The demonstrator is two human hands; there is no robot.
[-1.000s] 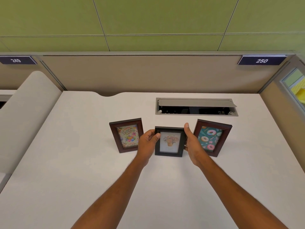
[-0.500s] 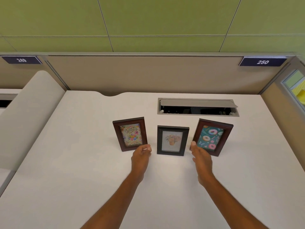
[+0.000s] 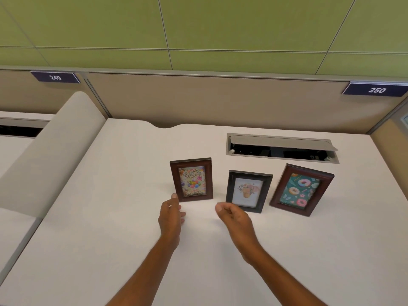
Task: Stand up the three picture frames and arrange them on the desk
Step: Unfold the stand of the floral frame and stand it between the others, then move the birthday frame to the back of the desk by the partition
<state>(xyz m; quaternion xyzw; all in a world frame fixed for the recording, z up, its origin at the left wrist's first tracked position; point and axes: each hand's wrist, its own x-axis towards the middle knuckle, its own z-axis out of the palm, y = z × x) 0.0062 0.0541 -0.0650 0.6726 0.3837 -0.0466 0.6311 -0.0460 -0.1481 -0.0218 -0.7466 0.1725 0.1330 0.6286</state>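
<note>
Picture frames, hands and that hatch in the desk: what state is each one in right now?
Birthday frame: standing upright.
Flower frame: standing upright.
Donut frame: standing, turned at an angle.
Left hand: open, empty, near the birthday frame.
Right hand: loosely curled, empty.
Cable hatch: lid propped open.

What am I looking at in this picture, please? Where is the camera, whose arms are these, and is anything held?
No machine here: a person wears one camera on the head, looking down at their own bare arms. On the white desk stand three picture frames in a row: the birthday frame, the small flower frame and the doughnut frame. Behind them is an open cable hatch. The left hand reaches just below the birthday frame; the right hand is in front of the flower frame. Both hands hold nothing.
</note>
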